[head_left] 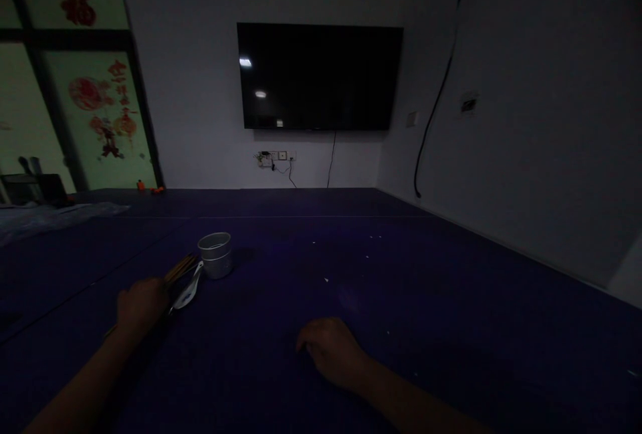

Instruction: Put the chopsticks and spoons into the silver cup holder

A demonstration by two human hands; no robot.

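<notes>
My left hand (143, 305) is closed round a bundle of chopsticks (180, 268), which stick out beyond the fingers toward the upper right. A thin yellowish end also shows below the wrist. Close beside this hand lies a white spoon (188, 292), its handle leaning toward a grey metal cup (216, 256). The cup stands upright, and the chopstick tips come near its left side. Some thin shiny thing under the spoon is too dark to name. My right hand (332, 350) rests on the dark blue table, fingers curled in, with nothing visible in it.
Small white scraps (326, 279) are scattered over the blue table (281, 367). Crumpled clear plastic (55, 219) and a dark holder (37, 186) stand at the left. Small orange objects (157, 190) lie at the far edge. A television (321, 79) hangs on the wall; a black cable (437, 103) dangles at right.
</notes>
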